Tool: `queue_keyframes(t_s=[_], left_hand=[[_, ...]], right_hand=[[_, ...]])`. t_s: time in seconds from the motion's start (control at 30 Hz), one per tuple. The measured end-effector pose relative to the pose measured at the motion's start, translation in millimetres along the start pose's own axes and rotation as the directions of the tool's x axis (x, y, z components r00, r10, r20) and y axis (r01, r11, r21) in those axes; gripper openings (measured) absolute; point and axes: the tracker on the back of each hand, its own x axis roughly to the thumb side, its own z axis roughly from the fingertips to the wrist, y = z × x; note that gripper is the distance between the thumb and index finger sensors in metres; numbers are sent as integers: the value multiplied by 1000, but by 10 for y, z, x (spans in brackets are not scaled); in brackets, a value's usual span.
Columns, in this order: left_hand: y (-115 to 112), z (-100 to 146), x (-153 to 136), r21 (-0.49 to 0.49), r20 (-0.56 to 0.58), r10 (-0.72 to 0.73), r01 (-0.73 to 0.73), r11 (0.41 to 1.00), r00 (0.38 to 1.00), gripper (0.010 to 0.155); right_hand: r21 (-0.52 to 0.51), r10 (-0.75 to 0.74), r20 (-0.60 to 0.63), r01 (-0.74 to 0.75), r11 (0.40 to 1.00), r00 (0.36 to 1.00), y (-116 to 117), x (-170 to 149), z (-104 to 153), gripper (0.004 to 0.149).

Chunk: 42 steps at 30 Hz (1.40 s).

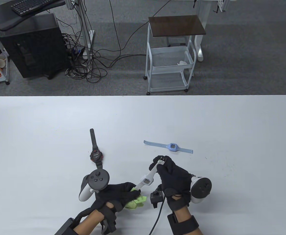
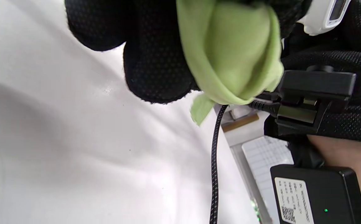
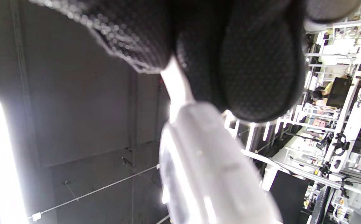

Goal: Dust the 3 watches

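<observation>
The big white table (image 1: 206, 117) holds two watches lying flat. The black watch (image 1: 96, 154) lies just past the left hand, its strap pointing away from the person. The blue watch (image 1: 171, 147) lies just past the right hand, its strap running sideways.

The right hand (image 1: 173, 176) has its fingers curled round the buckle end of the white watch (image 1: 147, 180) and holds it up off the table. The watch slants down and to the left, from the right hand to the left hand.

The left hand (image 1: 119, 193) has its fingers closed on a green cloth (image 1: 135, 202). The low end of the strap goes into that cloth.

I think the cloth should slide up along the strap, toward the right hand.
</observation>
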Motion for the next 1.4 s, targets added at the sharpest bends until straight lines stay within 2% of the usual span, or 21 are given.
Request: queue_keyframes(t_s=[0.17,0.4,0.67,0.87,1.4], left_hand=[[-4,-7,7,-34,-13,-5,5,999,1000,48],[31,11,35,-12,-22,-125,125,992,992,46],[118,39,23,16,-44,-106,106,994,993,48],[123,43,79,-10,-58,-182,182,983,982,52],[137,37,12,-42,-51,-166,164,986,985,47]], right_hand=[[-6,-1,-6,1,1000,1000,-3,0,1,46],[-26,-20,0,20,999,1000,-15,5,-2,46],[-58,-51,14,52,997,999,-45,15,5,46],[-74,-54,6,55,996,999,-65,-7,4,46],[-108,-85,27,88,990,996,-105,14,3,46]])
